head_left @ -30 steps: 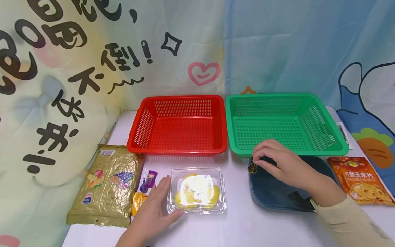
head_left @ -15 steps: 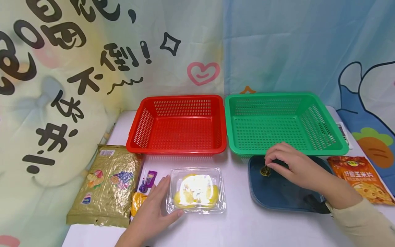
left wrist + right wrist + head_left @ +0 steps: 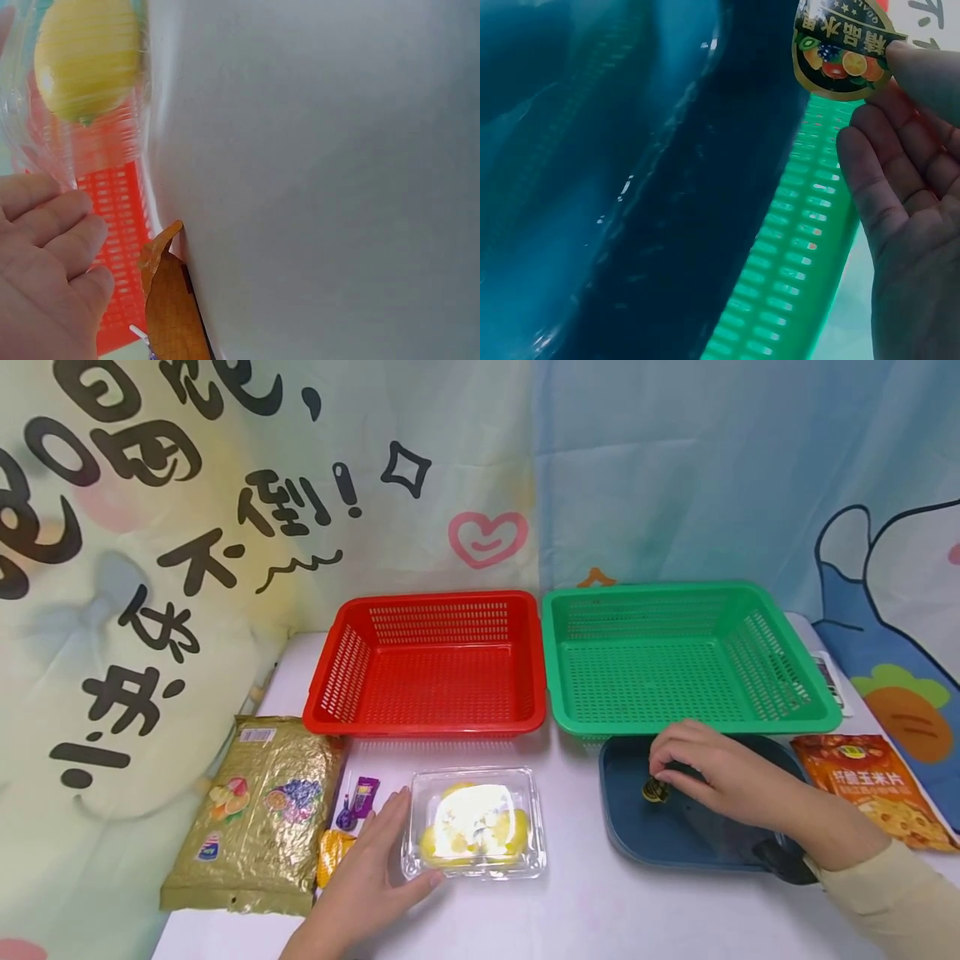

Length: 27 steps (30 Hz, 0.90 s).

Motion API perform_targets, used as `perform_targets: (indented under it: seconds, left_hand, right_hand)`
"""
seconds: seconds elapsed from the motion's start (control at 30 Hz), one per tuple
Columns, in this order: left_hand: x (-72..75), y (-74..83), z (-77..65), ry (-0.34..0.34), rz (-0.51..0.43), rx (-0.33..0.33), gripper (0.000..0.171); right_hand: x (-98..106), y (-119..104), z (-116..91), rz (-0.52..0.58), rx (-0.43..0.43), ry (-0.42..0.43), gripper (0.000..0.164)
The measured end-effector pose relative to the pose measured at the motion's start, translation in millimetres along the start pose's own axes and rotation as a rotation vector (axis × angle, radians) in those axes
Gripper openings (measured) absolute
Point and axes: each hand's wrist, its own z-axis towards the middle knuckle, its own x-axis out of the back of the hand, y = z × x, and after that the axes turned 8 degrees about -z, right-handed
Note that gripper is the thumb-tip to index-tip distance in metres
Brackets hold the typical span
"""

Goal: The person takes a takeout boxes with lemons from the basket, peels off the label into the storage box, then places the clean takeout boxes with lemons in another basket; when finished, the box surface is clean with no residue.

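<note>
My right hand (image 3: 716, 777) pinches a small fruit label (image 3: 844, 51), black and gold with fruit pictures, between thumb and fingertips. It holds the label over the left half of a dark blue tray (image 3: 633, 835). On the left, my left hand (image 3: 375, 872) lies with its fingers extended, fingertips right at the side of a clear plastic box (image 3: 405, 852). Yellow lemons (image 3: 88, 60) show through the box, partly lost in glare on its lid.
Behind stand a red basket (image 3: 427, 729) and a green basket (image 3: 697, 727). Left lie a gold bag (image 3: 255, 827), a purple packet (image 3: 365, 797), a purple lollipop (image 3: 346, 817) and an orange packet (image 3: 332, 853). An orange snack bag (image 3: 873, 789) lies right. A black object (image 3: 783, 860) overlaps the tray's edge.
My right hand has moved right and slightly toward me, carrying the label from the tray's left edge further over it. My left hand stays beside the box. The head view has shifted slightly.
</note>
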Motion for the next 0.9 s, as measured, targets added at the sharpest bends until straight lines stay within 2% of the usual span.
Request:
perform_targets:
  seconds: [0.23, 0.5, 0.73, 0.9]
  left_hand:
    - [-1.3, -3.0, -0.5, 0.019, -0.007, -0.024, 0.11]
    - [-1.2, -3.7, -0.8, 0.008, -0.002, -0.003, 0.111]
    - [-0.1, -1.6, -0.1, -0.007, -0.005, 0.022, 0.11]
    - [0.4, 0.2, -0.2, -0.01, -0.012, 0.032, 0.111]
  right_hand:
    - [-3, 3, 0, 0.017, 0.04, -0.064, 0.034]
    - [-5, 6, 2, 0.003, 0.087, -0.183, 0.027]
    - [-13, 8, 6, 0.003, 0.156, -0.232, 0.027]
    - [-17, 11, 7, -0.01, 0.166, -0.245, 0.026]
